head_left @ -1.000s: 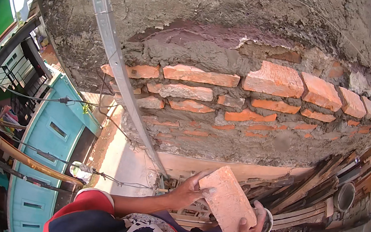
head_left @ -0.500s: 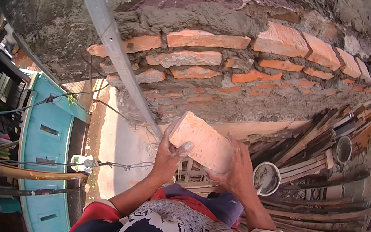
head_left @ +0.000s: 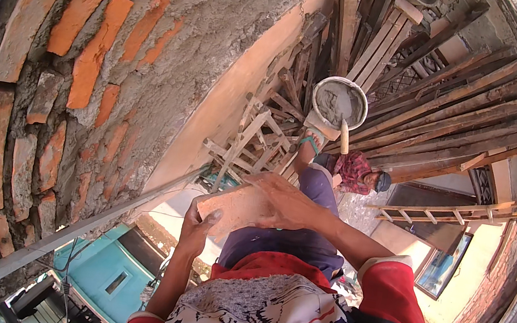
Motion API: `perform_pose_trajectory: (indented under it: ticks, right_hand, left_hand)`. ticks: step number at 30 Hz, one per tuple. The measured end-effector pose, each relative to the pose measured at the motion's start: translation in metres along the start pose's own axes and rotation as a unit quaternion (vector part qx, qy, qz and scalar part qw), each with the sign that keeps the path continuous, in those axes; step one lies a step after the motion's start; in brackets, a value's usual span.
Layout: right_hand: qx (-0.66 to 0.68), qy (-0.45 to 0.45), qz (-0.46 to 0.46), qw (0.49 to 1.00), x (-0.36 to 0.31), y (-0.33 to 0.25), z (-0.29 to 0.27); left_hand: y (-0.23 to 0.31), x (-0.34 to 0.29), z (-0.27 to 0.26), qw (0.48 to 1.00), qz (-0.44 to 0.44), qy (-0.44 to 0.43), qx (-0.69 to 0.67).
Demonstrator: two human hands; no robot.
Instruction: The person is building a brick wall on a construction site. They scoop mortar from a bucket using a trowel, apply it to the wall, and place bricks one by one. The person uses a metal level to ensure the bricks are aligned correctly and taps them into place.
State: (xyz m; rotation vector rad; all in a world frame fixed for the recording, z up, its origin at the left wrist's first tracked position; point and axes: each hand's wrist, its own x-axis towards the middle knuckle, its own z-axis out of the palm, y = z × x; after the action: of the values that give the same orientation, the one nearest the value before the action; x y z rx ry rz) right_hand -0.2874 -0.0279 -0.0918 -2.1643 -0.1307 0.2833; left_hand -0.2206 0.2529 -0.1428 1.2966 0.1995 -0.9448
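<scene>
Brick was held in the head view between both hands, in front of the torso and above the purple trousers. It was tilted, one corner directed toward the metal bar. The left hand supported the brick's left end: thumb pressed against the near face, remaining fingers mostly hidden, so whether they were spread could not be determined. The right hand covered the far edge and right end, its visible fingers extended close together across the brick; the thumb position could not be confirmed.

The wall occupied the left side, with set bricks in rough courses and grey mortar between them. The metal bar crossed the wall at a slant near its lower end.

Beyond the right hand stood a bucket containing grey mortar. A trowel leaned on the bucket's near rim, wooden handle outward. A sandalled foot was located just below that rim. Long planks lay to the right. Farther down, another person in a checked shirt was visible near a ladder.
</scene>
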Motion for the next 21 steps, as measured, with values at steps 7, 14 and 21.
perform_pose_trajectory:
  ticks: [7, 14, 21]
  right_hand:
    - [0.036, 0.381, 0.315, 0.868, -0.048, 0.196, 0.003]
    - [-0.191, 0.489, 0.436, 0.731, -0.059, 0.425, 0.035]
    - [-0.125, 0.335, 0.615, 0.703, -0.021, 0.461, 0.02]
  left_hand:
    - [-0.055, 0.055, 0.0, 0.997, -0.055, 0.047, 0.008]
    - [-0.076, 0.096, 0.003, 0.985, -0.129, 0.106, 0.033]
    - [-0.073, 0.151, 0.018, 0.985, -0.129, 0.08, 0.082]
